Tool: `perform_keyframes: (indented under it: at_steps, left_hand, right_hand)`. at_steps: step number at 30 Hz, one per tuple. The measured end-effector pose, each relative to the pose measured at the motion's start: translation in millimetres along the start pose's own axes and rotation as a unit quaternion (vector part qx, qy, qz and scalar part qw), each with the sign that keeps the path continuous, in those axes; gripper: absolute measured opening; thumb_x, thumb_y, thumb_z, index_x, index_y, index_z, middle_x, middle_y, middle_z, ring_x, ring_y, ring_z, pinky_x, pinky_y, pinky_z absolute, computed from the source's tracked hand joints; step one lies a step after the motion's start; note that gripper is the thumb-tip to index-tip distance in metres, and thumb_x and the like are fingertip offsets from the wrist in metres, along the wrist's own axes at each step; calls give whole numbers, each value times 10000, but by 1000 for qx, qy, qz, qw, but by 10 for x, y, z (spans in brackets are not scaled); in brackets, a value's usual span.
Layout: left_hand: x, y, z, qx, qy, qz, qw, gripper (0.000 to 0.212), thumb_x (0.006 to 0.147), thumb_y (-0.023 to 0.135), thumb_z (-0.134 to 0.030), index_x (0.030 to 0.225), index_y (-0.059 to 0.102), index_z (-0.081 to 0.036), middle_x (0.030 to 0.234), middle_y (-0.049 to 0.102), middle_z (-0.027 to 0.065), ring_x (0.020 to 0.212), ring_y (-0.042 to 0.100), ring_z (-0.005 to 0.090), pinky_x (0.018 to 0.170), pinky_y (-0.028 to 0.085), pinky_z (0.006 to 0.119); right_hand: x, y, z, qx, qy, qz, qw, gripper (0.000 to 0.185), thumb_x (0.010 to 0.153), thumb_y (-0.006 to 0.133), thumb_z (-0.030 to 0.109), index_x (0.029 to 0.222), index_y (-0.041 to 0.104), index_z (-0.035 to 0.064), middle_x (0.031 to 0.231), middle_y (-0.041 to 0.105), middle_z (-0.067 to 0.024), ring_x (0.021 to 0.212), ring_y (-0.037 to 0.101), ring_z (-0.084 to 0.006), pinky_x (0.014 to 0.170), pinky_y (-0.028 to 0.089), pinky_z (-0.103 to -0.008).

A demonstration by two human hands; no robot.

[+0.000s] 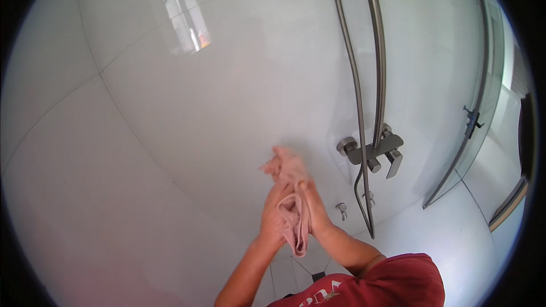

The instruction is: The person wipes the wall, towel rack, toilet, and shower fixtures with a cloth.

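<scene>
A pink cloth (295, 221) is bunched between my two hands, in front of the tiled wall. My left hand (273, 209) grips it from the left, and my right hand (315, 204) closes around it from the right. One end of the cloth sticks out above the hands and looks blurred. Its folded lower end hangs below them, towards my body. Most of my fingers are hidden by the cloth or by each other.
To the right, a grey shower mixer (375, 149) with a lever, riser pipe and looping hose (352, 59) juts from the wall (213, 106). Small valves (341, 211) sit below it. A glass panel (490, 76) edges the far right. A dark drain (318, 276) shows on the floor.
</scene>
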State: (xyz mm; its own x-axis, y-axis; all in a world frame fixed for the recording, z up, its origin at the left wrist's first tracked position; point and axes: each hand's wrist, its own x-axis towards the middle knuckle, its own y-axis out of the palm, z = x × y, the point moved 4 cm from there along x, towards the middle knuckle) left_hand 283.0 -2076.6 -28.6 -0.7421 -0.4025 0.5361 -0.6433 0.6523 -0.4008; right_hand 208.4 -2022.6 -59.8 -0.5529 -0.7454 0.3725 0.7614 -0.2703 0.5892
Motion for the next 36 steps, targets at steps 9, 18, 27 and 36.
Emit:
perform_keyframes:
  at_steps: [9, 18, 27, 36]
  left_hand:
    - [1355, -1904, -622, 360, 285, -281, 843, 381, 953, 505, -89, 1326, 505, -8, 1426, 456, 159, 1327, 409, 332, 1102, 316, 428]
    - [1756, -2808, 20, 546, 226, -415, 691, 479, 1004, 346, -213, 1457, 372, -59, 1538, 314, 134, 1431, 254, 317, 1158, 143, 521]
    - [1774, -2808, 92, 577, 192, -401, 685, 513, 1012, 300, -264, 1479, 335, -54, 1548, 300, 148, 1446, 230, 337, 1155, 102, 552]
    - [1866, -2717, 98, 542, 207, -382, 719, 538, 963, 387, -214, 1474, 339, -53, 1530, 313, 178, 1417, 261, 375, 1138, 106, 587]
  right_hand:
    - [1677, 223, 1054, -506, -448, -122, 727, 386, 931, 507, 86, 1310, 456, 40, 1275, 518, -153, 1104, 527, -268, 908, 436, -371]
    - [2306, 800, 1857, -648, -578, -259, 423, 589, 887, 559, 334, 1397, 454, 60, 1403, 407, -223, 1330, 320, -438, 1090, 234, -569]
    - [3381, 1520, 3731, -525, -613, -346, 479, 496, 895, 478, 479, 1309, 506, 208, 1401, 432, -169, 1359, 307, -364, 1098, 217, -557]
    - [3746, 1977, 4468, -537, -572, -402, 472, 471, 861, 487, 525, 1209, 642, 248, 1363, 510, -138, 1325, 389, -341, 1102, 266, -502]
